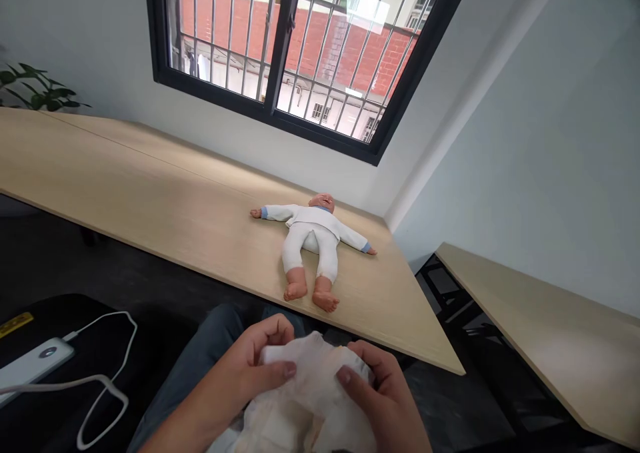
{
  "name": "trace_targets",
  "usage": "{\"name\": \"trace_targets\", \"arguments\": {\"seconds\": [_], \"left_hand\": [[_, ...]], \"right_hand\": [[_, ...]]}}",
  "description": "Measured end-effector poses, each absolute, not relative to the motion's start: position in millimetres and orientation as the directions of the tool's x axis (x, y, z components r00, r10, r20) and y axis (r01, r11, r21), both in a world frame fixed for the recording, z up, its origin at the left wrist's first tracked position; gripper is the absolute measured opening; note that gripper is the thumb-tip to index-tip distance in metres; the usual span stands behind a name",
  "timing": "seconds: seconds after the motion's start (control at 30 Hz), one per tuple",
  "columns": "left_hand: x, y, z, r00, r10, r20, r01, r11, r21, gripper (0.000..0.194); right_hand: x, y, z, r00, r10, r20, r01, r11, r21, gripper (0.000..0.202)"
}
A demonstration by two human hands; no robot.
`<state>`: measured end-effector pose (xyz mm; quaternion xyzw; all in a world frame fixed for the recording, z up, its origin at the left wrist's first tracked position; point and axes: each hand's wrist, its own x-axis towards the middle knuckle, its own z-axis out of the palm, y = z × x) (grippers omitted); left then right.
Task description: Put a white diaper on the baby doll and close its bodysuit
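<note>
A crumpled white diaper (310, 389) is held up over my lap, in front of the table's near edge. My left hand (260, 366) grips its left side, thumb on top and fingers curled behind. On the other side my right hand (377, 386) pinches it the same way. The diaper's lower part runs out of the bottom of the view. Beyond my hands a baby doll (313, 236) in a white top and white trousers with blue cuffs lies on its back on the table. Its arms are spread and its bare feet point toward me.
The light wooden table (175, 199) runs along the wall under a barred window (295, 53). A second table (540, 319) stands right, across a gap. At lower left, a white power bank (37, 373) with a cable (113, 386) rests on something black. A plant (43, 89) is far left.
</note>
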<state>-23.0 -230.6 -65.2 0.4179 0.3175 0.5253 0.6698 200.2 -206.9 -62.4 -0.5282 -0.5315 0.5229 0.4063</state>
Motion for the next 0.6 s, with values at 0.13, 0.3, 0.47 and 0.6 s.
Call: {"name": "trace_targets", "arguments": {"seconds": [0.13,0.3,0.47,0.6], "left_hand": [[-32.3,-229.3,-63.5,0.208,0.978,0.018,-0.333,0.054,0.941,0.027],[-40.8,-226.0,-66.7,0.221,0.973,0.065,-0.239,-0.01,0.971,0.03],[-47.4,-217.3,-61.0,0.189,0.978,0.089,-0.148,-0.061,0.987,0.028],[-53.8,-211.1,-49.7,0.117,0.985,0.129,-0.212,-0.102,0.972,0.031]], "right_hand": [[198.9,-207.0,-55.0,-0.102,0.987,-0.128,0.165,-0.11,-0.98,0.055],[198.1,-205.6,-50.7,-0.123,0.985,-0.119,0.179,-0.096,-0.979,0.052],[202.7,-196.0,-44.3,-0.144,0.988,-0.053,0.201,-0.023,-0.979,0.048],[208.9,-187.6,-37.6,-0.161,0.987,-0.028,0.233,0.01,-0.972,0.048]]}}
